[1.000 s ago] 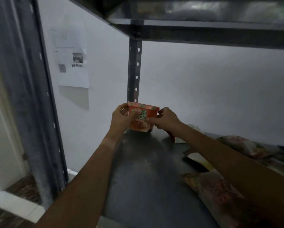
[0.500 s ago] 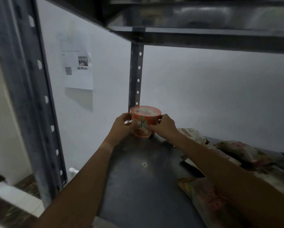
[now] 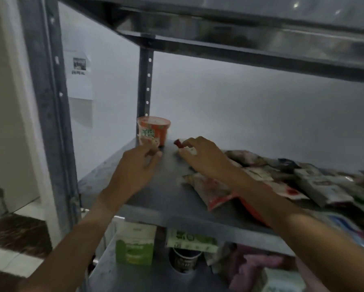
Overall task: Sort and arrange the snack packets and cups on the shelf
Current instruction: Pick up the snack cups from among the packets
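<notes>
The shelf (image 3: 170,192) surface is bare at 9 o'clock, in front of the cup (image 3: 153,131) in the back corner. Snack packets (image 3: 303,182) crowd 3 o'clock. The upper shelf (image 3: 240,51) limits height.

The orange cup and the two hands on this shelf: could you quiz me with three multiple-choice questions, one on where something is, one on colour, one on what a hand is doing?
1. Where does the orange cup stand on the shelf?
A. back left corner, by the upright post
B. front right edge
C. on the shelf below

2. What colour is the carton on the lower shelf, under the left hand?
A. blue and black
B. green and white
C. all red

3. What is the right hand doing?
A. holding the cup
B. hanging at the person's side
C. gripping a small packet with a red end

Answers: 1 A, the cup sits beside the post at the back. 2 B, its lower half is green, its top white. 3 C, the fingers curl around the packet, apart from the cup.
</notes>
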